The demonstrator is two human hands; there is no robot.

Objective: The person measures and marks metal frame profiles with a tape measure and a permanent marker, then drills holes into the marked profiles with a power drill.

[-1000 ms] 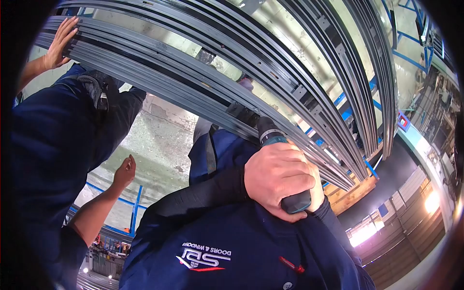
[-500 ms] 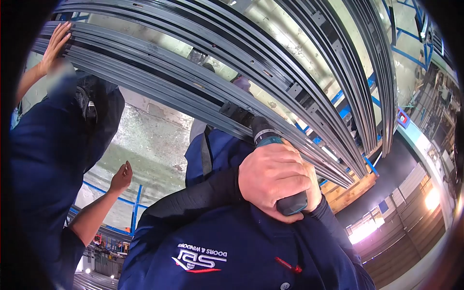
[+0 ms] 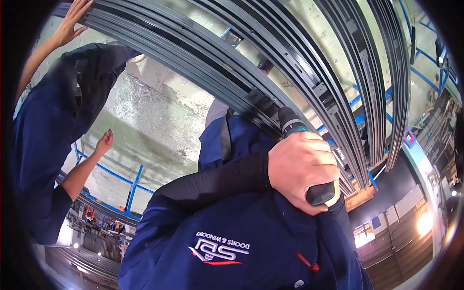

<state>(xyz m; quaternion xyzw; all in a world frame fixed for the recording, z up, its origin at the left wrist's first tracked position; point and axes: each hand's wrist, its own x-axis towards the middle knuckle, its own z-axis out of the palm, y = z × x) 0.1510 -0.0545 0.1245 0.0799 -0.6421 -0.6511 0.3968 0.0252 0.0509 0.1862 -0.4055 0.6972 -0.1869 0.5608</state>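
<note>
While the left hand (image 3: 302,169) is wrapped tight over the teal-and-black grip of a cordless driver (image 3: 291,124), and the right hand (image 3: 333,193), mostly hidden beneath it, seems curled on the same grip, the tool's nose presses against the dark aluminium frame profiles (image 3: 270,63) just above the knuckles. If the push goes off-axis, the bit could well skid and score the finish, or jolt the long profiles that a co-worker's hand (image 3: 72,19) touches at the far end. White lettering on the navy work shirt (image 3: 270,241) reads, upside down, "SBL DOORS & WINDOWS".
</note>
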